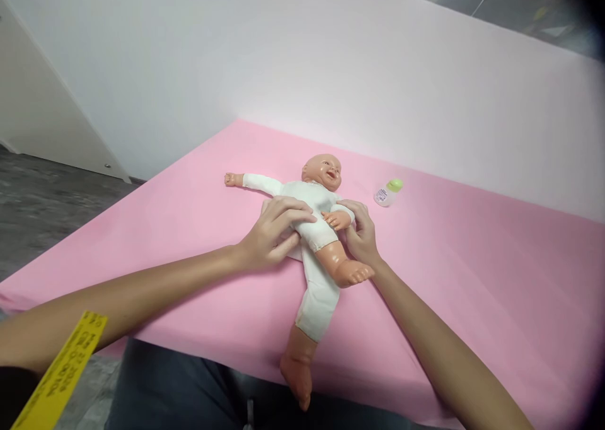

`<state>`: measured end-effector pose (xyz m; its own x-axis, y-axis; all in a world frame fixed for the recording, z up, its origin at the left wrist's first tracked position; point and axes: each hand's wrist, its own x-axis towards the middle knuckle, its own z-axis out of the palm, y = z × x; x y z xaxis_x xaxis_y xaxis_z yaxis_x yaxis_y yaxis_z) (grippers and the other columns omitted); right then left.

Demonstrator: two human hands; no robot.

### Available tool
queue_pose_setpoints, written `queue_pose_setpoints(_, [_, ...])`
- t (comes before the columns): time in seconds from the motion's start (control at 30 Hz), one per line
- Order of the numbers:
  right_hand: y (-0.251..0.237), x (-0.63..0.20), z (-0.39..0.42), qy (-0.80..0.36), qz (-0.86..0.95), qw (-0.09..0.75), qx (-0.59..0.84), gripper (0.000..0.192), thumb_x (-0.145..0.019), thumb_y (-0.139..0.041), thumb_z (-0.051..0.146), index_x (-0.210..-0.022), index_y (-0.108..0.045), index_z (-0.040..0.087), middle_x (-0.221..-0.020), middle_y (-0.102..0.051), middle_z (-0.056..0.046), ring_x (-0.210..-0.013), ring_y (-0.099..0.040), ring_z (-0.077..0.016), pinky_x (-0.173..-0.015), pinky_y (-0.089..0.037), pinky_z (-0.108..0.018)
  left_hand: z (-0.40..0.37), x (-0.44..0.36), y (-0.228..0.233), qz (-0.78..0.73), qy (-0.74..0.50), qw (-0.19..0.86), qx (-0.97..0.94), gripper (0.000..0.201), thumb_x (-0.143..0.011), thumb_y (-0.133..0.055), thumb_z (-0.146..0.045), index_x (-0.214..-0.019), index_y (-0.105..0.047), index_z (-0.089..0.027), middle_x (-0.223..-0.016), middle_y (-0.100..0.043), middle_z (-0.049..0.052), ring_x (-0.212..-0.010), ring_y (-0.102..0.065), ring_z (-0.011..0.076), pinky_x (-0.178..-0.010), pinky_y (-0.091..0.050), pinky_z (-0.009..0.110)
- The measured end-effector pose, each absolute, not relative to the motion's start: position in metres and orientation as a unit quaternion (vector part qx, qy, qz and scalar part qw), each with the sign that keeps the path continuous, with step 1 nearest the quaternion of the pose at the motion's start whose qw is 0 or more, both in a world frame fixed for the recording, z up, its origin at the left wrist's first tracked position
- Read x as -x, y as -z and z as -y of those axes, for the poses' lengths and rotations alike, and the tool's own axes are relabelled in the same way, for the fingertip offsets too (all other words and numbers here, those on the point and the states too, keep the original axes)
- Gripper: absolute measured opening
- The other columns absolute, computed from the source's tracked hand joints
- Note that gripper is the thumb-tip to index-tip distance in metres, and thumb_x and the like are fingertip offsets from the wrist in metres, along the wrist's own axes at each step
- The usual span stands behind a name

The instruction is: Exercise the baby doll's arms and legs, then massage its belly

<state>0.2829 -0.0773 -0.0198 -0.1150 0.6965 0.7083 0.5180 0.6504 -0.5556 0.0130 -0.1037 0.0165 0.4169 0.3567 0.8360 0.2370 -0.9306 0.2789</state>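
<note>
Your left hand [274, 231] has thumb and fingers around the hip of the doll [316, 197], face-up on the table [449, 260], one foot past the near edge; your right hand [363, 229] touches its arm, grip too hidden to tell, and a green-capped bottle [384, 195] sits near the far edge.

- The left hand [269, 233] covers part of the doll's [317, 203] lower body; its grip cannot be told.
- The right hand's [363, 231] fingers are partly hidden behind the doll's forearm and hand.
- Toward the far edge of the pink table [472, 278], the bottle's [386, 195] label is too small to read.
- The table's right end runs out of view.
- Beyond its left edge, the floor [35, 209] is blurred.
- By its near left corner, a yellow strip [63, 373] is cut off.
</note>
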Motion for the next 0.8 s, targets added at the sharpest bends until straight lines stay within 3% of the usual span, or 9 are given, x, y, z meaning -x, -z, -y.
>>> queue_pose_setpoints(0.13, [0.0237, -0.2834, 0.0747, -0.113, 0.726, 0.548, 0.401, 0.031, -0.101, -0.053, 0.041, -0.126, -0.064, 0.025, -0.128, -0.067, -0.011, -0.123, -0.060, -0.0308, -0.106, -0.049, -0.054, 0.1050, -0.0125, -0.0167, -0.174, -0.515, 0.060, -0.837, 0.026, -0.086, -0.056, -0.014, -0.110, -0.058, -0.023, -0.116, -0.067, 0.010, -0.111, -0.061, 0.0273, -0.097, -0.047, 0.046])
queue_pose_setpoints(0.43, [0.0182, -0.2825, 0.0785, -0.069, 0.753, 0.517, 0.400, 0.030, -0.093, -0.057, 0.023, -0.121, -0.068, 0.029, -0.120, -0.070, -0.006, -0.117, -0.060, -0.0305, -0.103, -0.049, -0.056, 0.1049, -0.0138, -0.0183, -0.171, -0.520, 0.069, -0.834, 0.035, -0.091, -0.051, -0.010, -0.123, -0.058, -0.022, -0.121, -0.065, 0.011, -0.118, -0.059, 0.0270, -0.101, -0.047, 0.048])
queue_pose_setpoints(0.63, [0.0192, -0.2823, 0.0774, -0.086, 0.741, 0.537, 0.395, 0.030, -0.097, -0.055, 0.030, -0.125, -0.065, 0.026, -0.123, -0.068, -0.010, -0.119, -0.060, -0.0318, -0.103, -0.050, -0.055, 0.1052, -0.0131, -0.0179, -0.161, -0.522, 0.062, -0.835, 0.030, -0.084, -0.056, -0.010, -0.111, -0.057, -0.023, -0.115, -0.067, 0.010, -0.111, -0.061, 0.0272, -0.097, -0.047, 0.046])
queue_pose_setpoints(0.8, [0.0190, -0.2827, 0.0769, -0.055, 0.754, 0.521, 0.396, 0.029, -0.096, -0.055, 0.029, -0.123, -0.065, 0.028, -0.122, -0.068, -0.009, -0.119, -0.059, -0.0320, -0.104, -0.048, -0.056, 0.1041, -0.0134, -0.0167, -0.173, -0.516, 0.062, -0.837, 0.031, -0.086, -0.054, -0.012, -0.115, -0.056, -0.023, -0.118, -0.067, 0.011, -0.114, -0.060, 0.0275, -0.098, -0.046, 0.047])
